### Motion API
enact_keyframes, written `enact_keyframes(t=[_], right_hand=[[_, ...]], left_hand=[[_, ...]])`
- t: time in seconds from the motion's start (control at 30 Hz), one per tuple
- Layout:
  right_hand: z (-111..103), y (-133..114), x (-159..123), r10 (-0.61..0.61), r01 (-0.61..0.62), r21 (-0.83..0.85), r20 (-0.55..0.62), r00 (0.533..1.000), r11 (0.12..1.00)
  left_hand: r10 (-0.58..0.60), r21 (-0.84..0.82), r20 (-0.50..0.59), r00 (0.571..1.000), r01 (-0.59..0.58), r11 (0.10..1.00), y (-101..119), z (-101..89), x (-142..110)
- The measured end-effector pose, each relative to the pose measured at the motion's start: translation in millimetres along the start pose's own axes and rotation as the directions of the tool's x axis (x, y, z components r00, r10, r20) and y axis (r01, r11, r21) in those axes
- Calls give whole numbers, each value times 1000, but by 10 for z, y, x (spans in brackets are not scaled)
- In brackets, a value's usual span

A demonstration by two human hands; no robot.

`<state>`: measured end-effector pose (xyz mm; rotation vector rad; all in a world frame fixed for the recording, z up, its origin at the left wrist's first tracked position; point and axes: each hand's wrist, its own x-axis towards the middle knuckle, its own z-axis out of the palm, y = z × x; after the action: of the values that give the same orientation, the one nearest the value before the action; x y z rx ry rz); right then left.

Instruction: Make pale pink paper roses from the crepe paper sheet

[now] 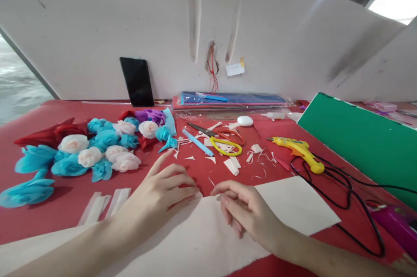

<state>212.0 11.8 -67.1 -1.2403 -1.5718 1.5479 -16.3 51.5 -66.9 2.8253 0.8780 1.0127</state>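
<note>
- Pale cream, flat paper sheet [195,242]: likely light, soft, easily creased; grip far edge.
- Left hand [166,186]: fingers spread.
- Right hand [243,207]: fingers curled; cannot tell if pinching.

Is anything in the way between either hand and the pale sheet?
Nothing visible: the left hand and right hand are both at the far edge of the pale sheet. The scissors and cut scraps lie beyond that edge, off the sheet.

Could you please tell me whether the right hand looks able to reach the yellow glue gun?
Probably yes: nothing tall stands between the right hand and the glue gun, just flat paper and red tabletop, though that hand seems to pinch a thin pale strip.
</note>
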Motion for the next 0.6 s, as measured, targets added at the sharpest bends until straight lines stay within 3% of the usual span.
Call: enact_keyframes(t=[0.1, 0.6], right_hand=[[0, 7, 2, 0, 0, 0, 2, 1000, 1000], [-18, 42, 7, 2, -2, 3, 11, 1000, 1000]], left_hand=[[-37, 4, -19, 999, 37, 999, 10, 26, -8], [-25, 5, 96, 995, 24, 1000, -24, 41, -42]])
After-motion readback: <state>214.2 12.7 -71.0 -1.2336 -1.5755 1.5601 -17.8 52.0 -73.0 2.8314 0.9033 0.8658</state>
